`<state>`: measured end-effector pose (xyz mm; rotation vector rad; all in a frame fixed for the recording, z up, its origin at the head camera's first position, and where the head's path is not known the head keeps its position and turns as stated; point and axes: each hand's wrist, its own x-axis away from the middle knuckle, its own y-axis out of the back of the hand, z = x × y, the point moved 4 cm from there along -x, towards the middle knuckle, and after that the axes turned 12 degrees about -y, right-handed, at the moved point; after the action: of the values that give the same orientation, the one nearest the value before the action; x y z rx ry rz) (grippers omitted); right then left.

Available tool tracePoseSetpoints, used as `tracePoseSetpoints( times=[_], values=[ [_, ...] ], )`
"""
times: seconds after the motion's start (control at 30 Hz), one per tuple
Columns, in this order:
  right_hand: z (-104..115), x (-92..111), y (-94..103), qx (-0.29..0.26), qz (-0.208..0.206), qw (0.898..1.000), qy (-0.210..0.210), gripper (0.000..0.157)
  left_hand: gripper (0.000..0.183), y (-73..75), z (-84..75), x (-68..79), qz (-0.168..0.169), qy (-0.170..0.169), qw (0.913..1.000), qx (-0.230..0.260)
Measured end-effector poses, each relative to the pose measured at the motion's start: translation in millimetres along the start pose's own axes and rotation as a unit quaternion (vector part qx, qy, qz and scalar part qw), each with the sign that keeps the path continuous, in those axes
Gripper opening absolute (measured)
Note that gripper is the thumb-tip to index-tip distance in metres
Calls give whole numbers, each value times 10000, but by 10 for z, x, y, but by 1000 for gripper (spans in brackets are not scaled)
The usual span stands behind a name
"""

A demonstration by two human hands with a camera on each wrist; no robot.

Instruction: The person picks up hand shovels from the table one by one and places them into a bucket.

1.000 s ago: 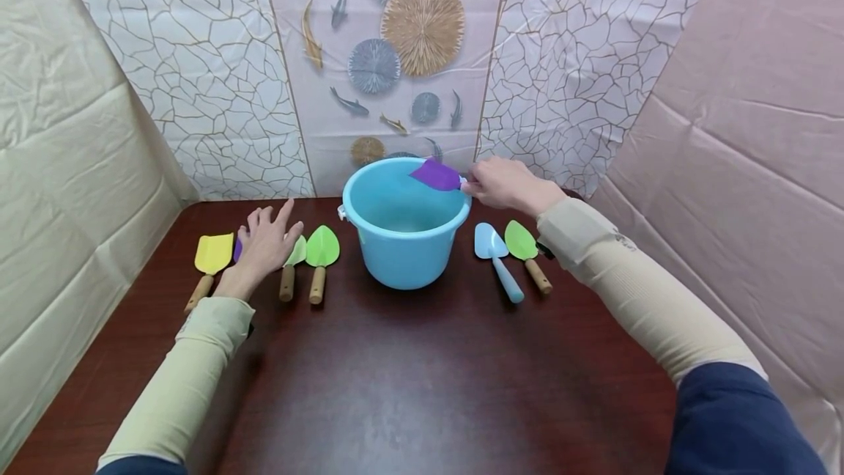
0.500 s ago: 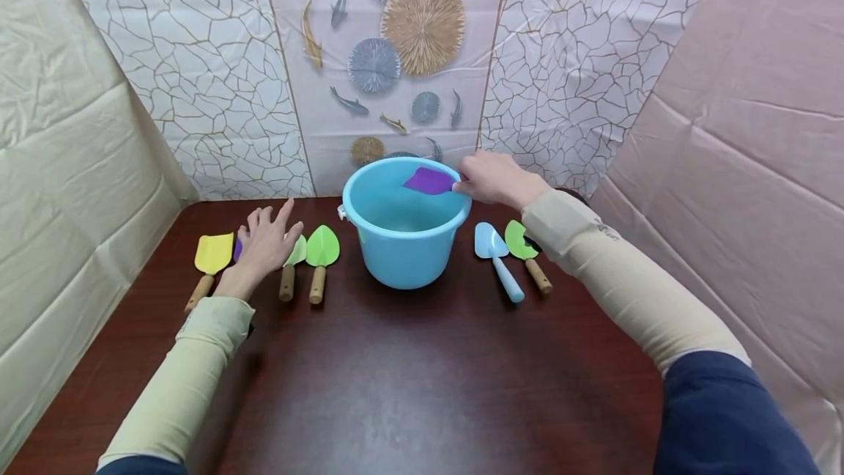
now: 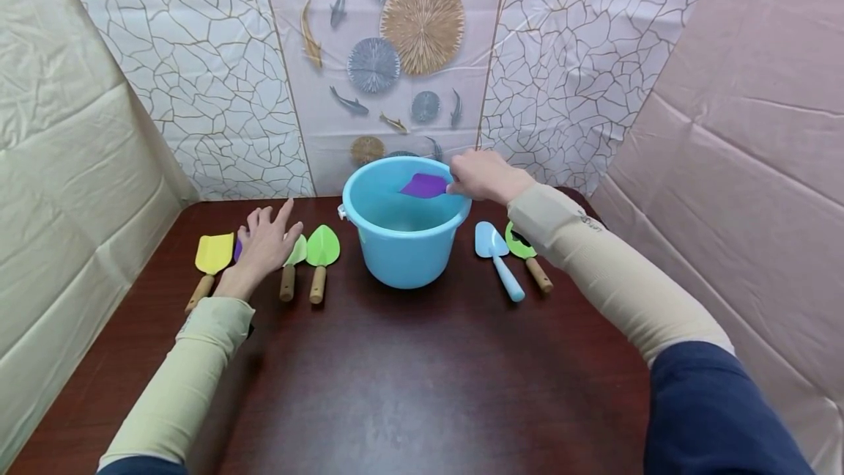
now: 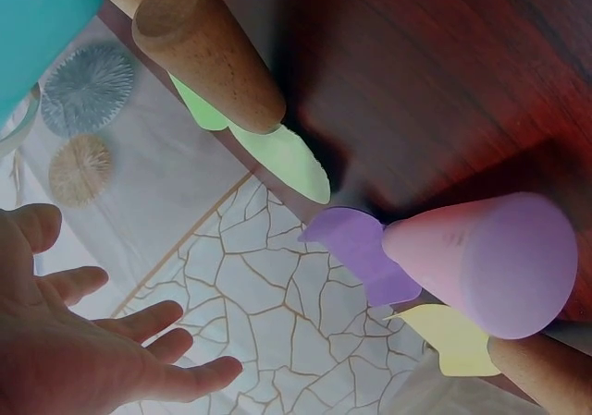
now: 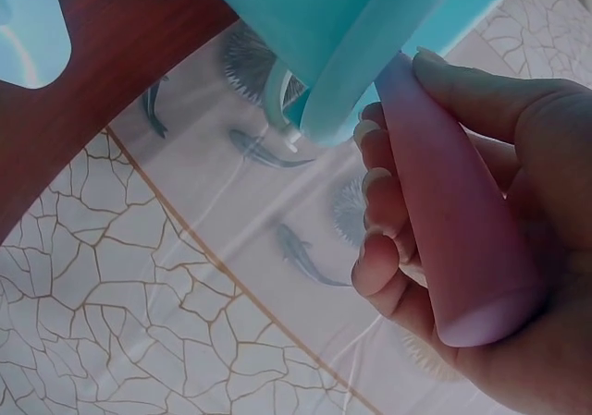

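Note:
My right hand (image 3: pixel 488 176) grips a toy shovel by its handle (image 5: pixel 453 221), which looks pinkish purple in the right wrist view. Its purple blade (image 3: pixel 424 185) is over the opening of the light blue bucket (image 3: pixel 405 259), at the right side; whether it touches the wall I cannot tell. With fingers spread, my left hand (image 3: pixel 264 244) hovers above the left row of tools and holds nothing. Below it lies another purple shovel (image 4: pixel 370 253), mostly hidden in the head view. Beside that are a yellow shovel (image 3: pixel 214 255) and a pale green trowel (image 3: pixel 288 281).
A bright green trowel (image 3: pixel 323 248) lies left of the bucket. On its right lie a light blue trowel (image 3: pixel 491 242) and a green trowel (image 3: pixel 537 273), the latter partly behind my right sleeve. Patterned cloth (image 3: pixel 224 79) hangs behind the dark wooden table (image 3: pixel 395 387).
My right hand has moved left with the purple shovel, bringing the blade further over the bucket's opening. The left hand has stayed where it was.

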<state>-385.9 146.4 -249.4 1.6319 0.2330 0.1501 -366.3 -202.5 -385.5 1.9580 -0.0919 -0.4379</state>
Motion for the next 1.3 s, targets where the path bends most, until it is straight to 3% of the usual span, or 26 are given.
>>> tracePoseSetpoints(
  times=[0.73, 1.3],
  values=[
    [133, -194, -150, 369, 243, 9990, 16, 23, 59, -17, 18, -9, 67, 11, 10000, -40],
    [202, -247, -204, 579, 494, 9971, 13, 24, 59, -19, -1, -16, 100, -1, 9999, -47]
  ],
)
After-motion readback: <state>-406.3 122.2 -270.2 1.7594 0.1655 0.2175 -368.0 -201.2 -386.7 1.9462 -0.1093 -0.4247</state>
